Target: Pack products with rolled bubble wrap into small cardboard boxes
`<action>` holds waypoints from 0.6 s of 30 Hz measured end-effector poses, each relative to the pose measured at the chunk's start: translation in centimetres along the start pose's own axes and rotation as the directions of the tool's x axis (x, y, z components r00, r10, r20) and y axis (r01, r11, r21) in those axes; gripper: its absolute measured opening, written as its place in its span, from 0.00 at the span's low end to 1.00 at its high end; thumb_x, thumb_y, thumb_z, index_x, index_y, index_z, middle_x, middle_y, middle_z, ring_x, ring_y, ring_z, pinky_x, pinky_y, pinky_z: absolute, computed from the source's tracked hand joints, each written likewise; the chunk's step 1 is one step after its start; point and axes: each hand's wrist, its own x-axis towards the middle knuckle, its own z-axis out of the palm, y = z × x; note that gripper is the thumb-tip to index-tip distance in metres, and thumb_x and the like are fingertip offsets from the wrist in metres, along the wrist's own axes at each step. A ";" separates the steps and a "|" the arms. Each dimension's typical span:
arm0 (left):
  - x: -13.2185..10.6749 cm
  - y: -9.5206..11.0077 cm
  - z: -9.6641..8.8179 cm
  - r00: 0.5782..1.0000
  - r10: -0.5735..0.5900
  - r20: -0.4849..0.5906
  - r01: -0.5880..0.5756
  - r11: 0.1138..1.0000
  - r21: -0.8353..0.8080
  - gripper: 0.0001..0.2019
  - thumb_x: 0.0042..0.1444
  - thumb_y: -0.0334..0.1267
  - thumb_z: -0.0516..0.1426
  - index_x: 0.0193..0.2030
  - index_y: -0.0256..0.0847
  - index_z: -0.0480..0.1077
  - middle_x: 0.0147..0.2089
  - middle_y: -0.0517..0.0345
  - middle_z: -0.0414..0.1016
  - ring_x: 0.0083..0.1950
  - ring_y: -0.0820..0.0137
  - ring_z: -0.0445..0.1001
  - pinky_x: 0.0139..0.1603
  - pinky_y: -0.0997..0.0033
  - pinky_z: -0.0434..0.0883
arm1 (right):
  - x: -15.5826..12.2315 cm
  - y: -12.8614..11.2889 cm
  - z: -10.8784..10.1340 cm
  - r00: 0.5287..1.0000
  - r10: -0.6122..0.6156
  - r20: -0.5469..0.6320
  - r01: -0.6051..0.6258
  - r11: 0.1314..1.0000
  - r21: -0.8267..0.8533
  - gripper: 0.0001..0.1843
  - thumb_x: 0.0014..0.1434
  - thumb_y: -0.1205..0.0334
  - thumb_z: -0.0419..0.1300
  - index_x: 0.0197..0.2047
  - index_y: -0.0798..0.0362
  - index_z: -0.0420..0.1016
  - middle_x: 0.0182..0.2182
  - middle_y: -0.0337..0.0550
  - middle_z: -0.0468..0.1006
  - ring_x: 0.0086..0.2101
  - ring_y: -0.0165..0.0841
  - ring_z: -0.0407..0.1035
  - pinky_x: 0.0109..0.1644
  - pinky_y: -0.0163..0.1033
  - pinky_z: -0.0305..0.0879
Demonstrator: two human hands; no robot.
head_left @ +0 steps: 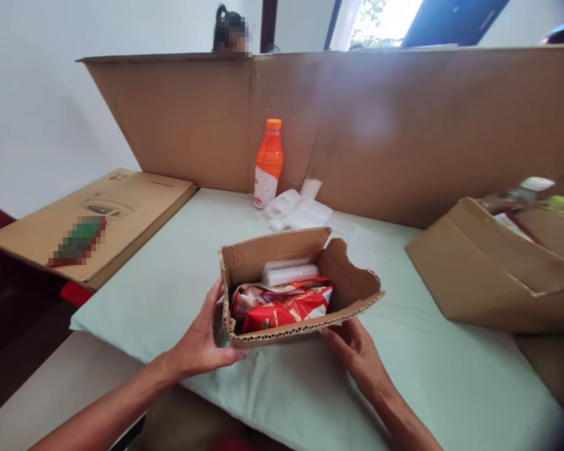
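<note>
A small open cardboard box [282,338] with roughly cut edges is between my hands, over the near part of the pale green cloth. Inside it lie red snack packets [291,307] and a roll of clear plastic wrap [291,273]. My left hand [207,344] grips the box's left side, thumb at the near corner and fingers behind the side wall. At the near right underside, my right hand [352,351] holds the box, its fingertips partly hidden beneath it.
An orange-capped bottle [269,164] stands at the back beside crumpled white plastic wrap [296,210]. A larger carton [479,269] with bottles is on the right. A flat cardboard box [145,213] lies left. An upright cardboard panel [404,131] closes off the back; a person's head [230,31] shows beyond it.
</note>
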 end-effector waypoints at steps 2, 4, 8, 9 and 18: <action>1.0 -0.1 0.5 1.000 -0.012 0.012 0.012 0.998 -0.059 0.63 0.48 0.52 0.69 0.78 0.46 0.29 0.77 0.39 0.47 0.74 0.43 0.56 0.73 0.38 0.56 | 0.0 0.3 -0.1 1.000 0.012 -0.008 -0.013 1.000 -0.019 0.22 0.51 0.44 0.69 0.42 0.50 0.75 0.37 0.46 0.82 0.37 0.42 0.77 0.42 0.43 0.76; 1.8 -0.2 0.7 1.000 -0.003 -0.001 0.003 0.995 -0.096 0.65 0.46 0.51 0.70 0.78 0.45 0.27 0.78 0.38 0.44 0.75 0.43 0.52 0.74 0.37 0.53 | 0.5 0.4 -0.1 0.999 0.026 -0.019 -0.027 0.999 -0.041 0.22 0.50 0.44 0.70 0.41 0.51 0.75 0.39 0.47 0.83 0.39 0.44 0.78 0.43 0.43 0.77; 2.5 -0.8 -0.1 0.996 0.020 -0.085 -0.027 0.996 -0.081 0.67 0.43 0.50 0.71 0.78 0.45 0.27 0.77 0.38 0.45 0.76 0.43 0.51 0.73 0.39 0.57 | 3.1 0.4 0.6 0.999 0.027 0.020 -0.026 0.998 -0.060 0.25 0.51 0.44 0.69 0.47 0.50 0.76 0.45 0.49 0.82 0.43 0.45 0.78 0.45 0.43 0.77; 2.4 -1.0 -0.5 0.992 0.019 -0.122 -0.026 0.998 -0.061 0.67 0.44 0.50 0.71 0.78 0.45 0.27 0.76 0.39 0.46 0.75 0.43 0.51 0.73 0.39 0.58 | 4.2 0.3 1.2 0.999 0.011 0.046 -0.008 0.998 -0.057 0.26 0.52 0.44 0.69 0.49 0.50 0.75 0.46 0.49 0.82 0.44 0.45 0.78 0.46 0.44 0.76; 1.0 -3.3 -10.1 0.805 -0.084 -0.587 0.170 0.981 0.093 0.57 0.44 0.48 0.70 0.75 0.45 0.42 0.71 0.39 0.58 0.68 0.49 0.66 0.59 0.48 0.76 | 15.9 -2.4 15.1 0.859 -0.378 0.344 0.340 0.925 0.168 0.39 0.58 0.50 0.64 0.70 0.45 0.57 0.66 0.54 0.67 0.63 0.47 0.64 0.58 0.54 0.71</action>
